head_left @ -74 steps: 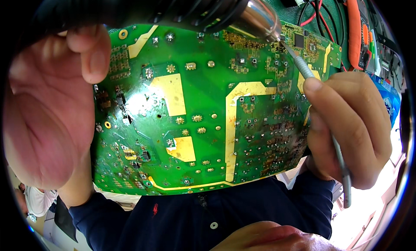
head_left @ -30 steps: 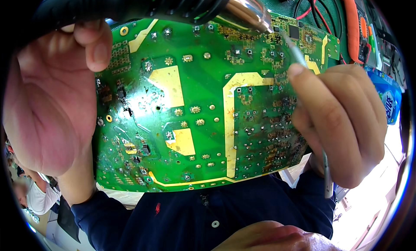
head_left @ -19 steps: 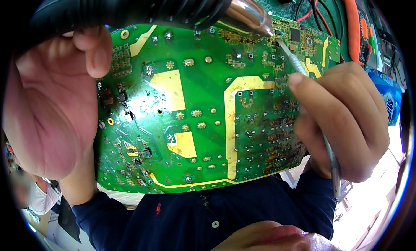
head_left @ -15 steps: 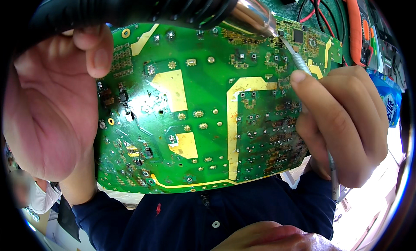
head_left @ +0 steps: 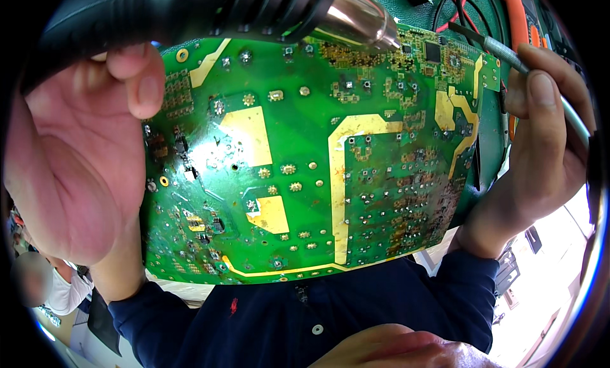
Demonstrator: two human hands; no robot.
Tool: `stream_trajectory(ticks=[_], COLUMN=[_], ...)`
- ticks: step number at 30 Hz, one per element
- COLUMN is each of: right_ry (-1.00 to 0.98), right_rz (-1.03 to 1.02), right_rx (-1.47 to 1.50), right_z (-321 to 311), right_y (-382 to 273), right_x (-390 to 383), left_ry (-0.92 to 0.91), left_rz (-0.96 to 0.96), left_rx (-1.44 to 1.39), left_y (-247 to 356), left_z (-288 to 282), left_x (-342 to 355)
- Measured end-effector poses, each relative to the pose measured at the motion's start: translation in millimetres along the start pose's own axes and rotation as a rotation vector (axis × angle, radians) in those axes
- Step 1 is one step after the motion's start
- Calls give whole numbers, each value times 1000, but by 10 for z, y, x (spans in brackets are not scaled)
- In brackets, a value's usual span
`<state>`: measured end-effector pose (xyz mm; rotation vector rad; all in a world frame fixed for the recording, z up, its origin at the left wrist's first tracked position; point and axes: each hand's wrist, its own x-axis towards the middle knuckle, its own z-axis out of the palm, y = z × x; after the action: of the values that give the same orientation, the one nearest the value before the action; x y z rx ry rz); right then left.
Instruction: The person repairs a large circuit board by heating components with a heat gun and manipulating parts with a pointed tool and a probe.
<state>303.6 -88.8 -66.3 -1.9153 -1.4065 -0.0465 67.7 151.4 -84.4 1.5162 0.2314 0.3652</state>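
Observation:
A large green circuit board [head_left: 298,136] with gold pads and dark scorched patches fills the middle, tilted toward me. My left hand [head_left: 82,158] is closed round the black handle of a hot air gun [head_left: 273,9]; part of the grip is hidden behind the fingers. The gun's metal nozzle [head_left: 365,19] points at the small parts by the board's far edge, close to a square black chip [head_left: 433,51]. In my right hand [head_left: 540,133] is a slim silver craft knife [head_left: 508,53], pinched between fingers and thumb. Its blade is over the far right edge, right of the nozzle.
Red and black leads [head_left: 459,9] lie on the green mat [head_left: 406,6] beyond the board. An orange-cased multimeter [head_left: 518,15] rests at the far right. At the lower left, another person's white sleeve [head_left: 67,292] shows in the background.
My right hand has drawn the knife up and right, off the parts by the nozzle. The hot air gun has shifted slightly left. The board has barely moved.

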Motion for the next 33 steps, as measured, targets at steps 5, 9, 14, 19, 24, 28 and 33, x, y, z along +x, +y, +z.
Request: stream_trajectory(ticks=[5,9,14,19,24,28,33], right_ry=[-139,-163,-143,-146,-121,-222,-256], right_rz=[28,38,122,126,235,206,258], right_rx=[94,129,252,218,266,319,315], right_z=[-60,-124,-60,-19,-7,-87,-132], right_y=[55,107,84,66,85,154,161], right_x=[36,26,-15,-23,-34,-8,-7], left_ry=[32,-61,5,68,154,225,314], left_rz=[45,51,81,109,139,165,198], left_rx=[8,34,-4,-40,-85,-134,-192], left_y=[-7,28,38,12,14,-7,-16], left_z=[3,66,91,102,111,112,113], left_x=[7,60,26,-16,-79,-123,-143])
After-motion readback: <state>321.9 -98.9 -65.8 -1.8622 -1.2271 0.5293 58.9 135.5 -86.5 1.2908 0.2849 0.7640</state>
